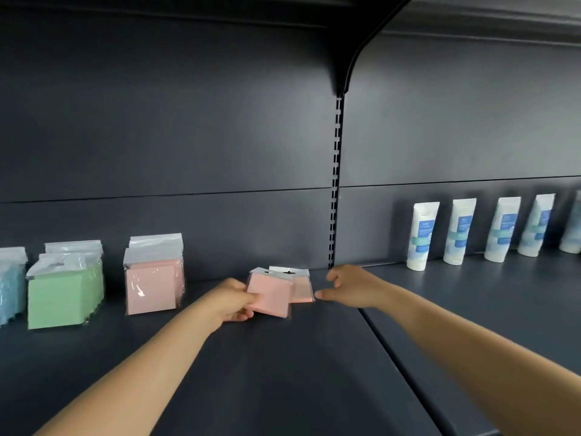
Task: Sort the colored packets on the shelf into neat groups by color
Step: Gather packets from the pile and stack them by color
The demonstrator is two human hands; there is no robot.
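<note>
Left hand (234,298) pinches a pink packet (270,295) mid-shelf (283,372); right hand (347,286) loosely curled, holding nothing, just beside second pink packet (302,289). Pink stack (153,283), green stack (64,294) at left.

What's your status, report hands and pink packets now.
Left hand pinching loose pink packet. Right hand open beside second one. Pink stack upright to the left. Path between clear.

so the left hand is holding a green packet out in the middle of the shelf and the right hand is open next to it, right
Not quite: the packet in the left hand is pink, not green, as the head view shows. The green packets stand grouped further left. The rest holds: it is held mid-shelf, and the right hand is open beside it.
</note>
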